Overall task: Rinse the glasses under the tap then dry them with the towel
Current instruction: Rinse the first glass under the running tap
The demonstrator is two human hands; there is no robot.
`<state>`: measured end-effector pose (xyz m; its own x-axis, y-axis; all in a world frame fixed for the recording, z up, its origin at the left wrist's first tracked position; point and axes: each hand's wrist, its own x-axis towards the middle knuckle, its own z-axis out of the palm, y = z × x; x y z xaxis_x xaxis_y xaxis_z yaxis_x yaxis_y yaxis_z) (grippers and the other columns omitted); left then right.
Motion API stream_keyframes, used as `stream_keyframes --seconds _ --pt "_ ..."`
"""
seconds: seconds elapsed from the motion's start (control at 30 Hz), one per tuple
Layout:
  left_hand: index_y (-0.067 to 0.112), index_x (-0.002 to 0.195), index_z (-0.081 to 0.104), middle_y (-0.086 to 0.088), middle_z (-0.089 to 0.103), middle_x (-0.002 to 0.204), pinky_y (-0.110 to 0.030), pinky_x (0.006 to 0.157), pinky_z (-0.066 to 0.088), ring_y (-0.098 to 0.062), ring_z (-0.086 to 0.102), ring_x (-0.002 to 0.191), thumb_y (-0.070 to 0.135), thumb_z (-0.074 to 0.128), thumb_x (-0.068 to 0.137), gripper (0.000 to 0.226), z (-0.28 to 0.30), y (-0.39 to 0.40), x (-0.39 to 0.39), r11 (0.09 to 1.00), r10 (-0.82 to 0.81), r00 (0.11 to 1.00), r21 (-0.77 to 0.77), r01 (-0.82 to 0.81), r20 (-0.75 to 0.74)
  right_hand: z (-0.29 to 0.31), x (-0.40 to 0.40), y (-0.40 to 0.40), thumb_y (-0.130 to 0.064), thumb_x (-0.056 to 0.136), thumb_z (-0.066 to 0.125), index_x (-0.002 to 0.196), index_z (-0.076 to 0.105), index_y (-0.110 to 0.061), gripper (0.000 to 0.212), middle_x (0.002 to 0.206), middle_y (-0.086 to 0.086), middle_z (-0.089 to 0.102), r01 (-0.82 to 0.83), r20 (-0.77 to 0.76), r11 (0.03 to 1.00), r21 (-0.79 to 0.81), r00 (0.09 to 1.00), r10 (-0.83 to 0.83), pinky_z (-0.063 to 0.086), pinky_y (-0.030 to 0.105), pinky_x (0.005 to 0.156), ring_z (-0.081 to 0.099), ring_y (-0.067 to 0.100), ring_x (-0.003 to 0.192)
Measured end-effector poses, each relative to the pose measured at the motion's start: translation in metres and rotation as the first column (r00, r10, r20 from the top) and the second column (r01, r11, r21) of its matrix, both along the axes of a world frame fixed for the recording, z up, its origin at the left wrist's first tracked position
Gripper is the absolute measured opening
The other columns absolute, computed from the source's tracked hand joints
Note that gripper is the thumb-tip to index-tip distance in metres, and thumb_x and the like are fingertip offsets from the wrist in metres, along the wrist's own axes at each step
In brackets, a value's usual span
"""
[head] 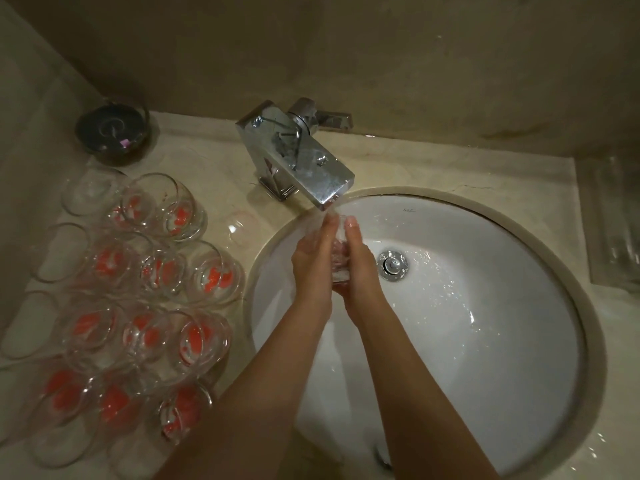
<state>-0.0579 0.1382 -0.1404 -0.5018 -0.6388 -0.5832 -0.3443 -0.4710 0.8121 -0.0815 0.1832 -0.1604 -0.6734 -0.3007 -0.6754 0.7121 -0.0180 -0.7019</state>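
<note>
Your left hand and right hand are pressed flat against opposite sides of one small clear glass, grasping it between the palms with the fingers pointing away from you. The glass is tilted, its mouth toward the spout, and it blurs with water, so its pattern cannot be made out. It sits over the white sink, just beyond your fingertips from the square chrome tap, whose stream falls onto the rim of the glass. Just right of your right hand lies the chrome drain plug. Past it, on the far wall of the basin, is a small grey maker's mark, too tiny to read.

Well to the left of your left hand, on the pale stone worktop, stands a crowd of clear round glasses packed close together; many carry orange-red printed patches, and no lettering can be read on them. Between them and the sink a single faint glass stands alone. Farther back on that side is a dark round bowl. Far to the right of your right hand lies a clear tray.
</note>
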Motion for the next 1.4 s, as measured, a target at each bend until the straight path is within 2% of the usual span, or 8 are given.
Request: stream_keyframes --seconds 0.27,0.4,0.63,0.73,0.87,1.03,1.17,1.4 --pt "0.016 0.109 0.070 -0.005 0.076 0.096 -0.035 0.081 0.057 -0.020 0.073 0.089 0.052 0.067 0.084 0.044 0.003 -0.003 -0.001 0.997 -0.032 0.999 0.075 0.035 -0.038 0.005 -0.008 0.006 -0.068 0.082 0.051 0.101 0.070 -0.014 0.060 0.097 0.008 0.074 0.028 0.038 0.994 -0.103 0.999 -0.024 0.056 0.039 0.079 0.071 0.026 0.093" --pt "0.015 0.109 0.070 -0.004 0.076 0.093 -0.032 0.073 0.057 -0.017 0.074 0.086 0.052 0.067 0.085 0.045 0.003 0.000 0.000 0.998 -0.051 0.998 0.040 0.053 -0.046 0.007 -0.005 0.004 -0.074 0.069 0.062 0.110 0.067 -0.010 0.076 0.100 0.009 0.074 -0.040 -0.027 0.999 -0.029 0.999 0.040 0.057 0.031 0.069 0.073 0.019 0.089" --pt "0.019 0.108 0.071 -0.001 0.076 0.098 -0.034 0.084 0.057 -0.017 0.073 0.091 0.048 0.067 0.086 0.037 0.007 -0.003 -0.001 0.994 -0.031 0.999 0.100 0.035 -0.041 0.003 -0.007 0.007 -0.078 0.072 0.051 0.108 0.071 -0.015 0.075 0.107 0.012 0.073 -0.022 0.004 0.995 -0.096 1.000 0.022 0.054 0.045 0.091 0.070 0.027 0.101" --pt "0.018 0.100 0.071 0.002 0.075 0.089 -0.027 0.074 0.056 -0.010 0.073 0.082 0.048 0.067 0.086 0.034 0.008 -0.001 -0.001 0.997 -0.031 0.998 0.069 0.034 -0.046 0.007 -0.002 0.008 -0.069 0.075 0.054 0.095 0.072 -0.015 0.060 0.098 0.010 0.074 0.017 0.020 0.980 -0.197 1.000 -0.013 0.056 0.037 0.076 0.071 0.024 0.092" --pt "0.011 0.105 0.071 -0.007 0.075 0.095 -0.031 0.071 0.054 -0.018 0.073 0.084 0.058 0.065 0.083 0.053 0.004 -0.004 0.000 0.995 -0.072 0.997 0.071 0.072 -0.003 0.008 0.002 0.007 -0.059 0.065 0.077 0.119 0.055 -0.004 0.080 0.105 0.015 0.071 0.073 0.013 0.992 -0.106 0.997 -0.072 0.058 0.041 0.077 0.072 0.026 0.093" --pt "0.014 0.110 0.070 -0.005 0.075 0.099 -0.035 0.085 0.057 -0.019 0.073 0.091 0.048 0.072 0.082 0.044 0.001 -0.002 0.006 0.997 -0.044 0.998 0.054 0.046 -0.038 0.000 -0.002 0.006 -0.063 0.084 0.056 0.116 0.064 -0.006 0.066 0.111 0.019 0.069 0.059 -0.009 0.997 -0.050 0.998 -0.059 0.056 0.038 0.079 0.069 0.032 0.100" --pt "0.016 0.097 0.072 0.000 0.074 0.091 -0.028 0.074 0.053 -0.013 0.070 0.083 0.048 0.065 0.088 0.034 0.001 -0.003 0.008 0.993 -0.112 0.993 0.039 0.113 -0.033 0.002 0.000 -0.003 -0.083 0.056 0.063 0.120 0.052 -0.011 0.097 0.107 0.014 0.070 0.033 -0.018 0.999 0.008 0.999 -0.033 0.057 0.047 0.086 0.071 0.027 0.096" --pt "0.017 0.100 0.072 -0.001 0.074 0.092 -0.036 0.088 0.053 -0.020 0.071 0.093 0.050 0.068 0.084 0.037 -0.002 -0.003 0.013 0.993 -0.075 0.997 0.094 0.078 -0.032 -0.004 -0.002 0.004 -0.080 0.075 0.048 0.119 0.052 -0.018 0.076 0.113 0.012 0.066 0.056 -0.006 0.996 0.073 0.998 -0.055 0.058 0.040 0.075 0.069 0.028 0.098"
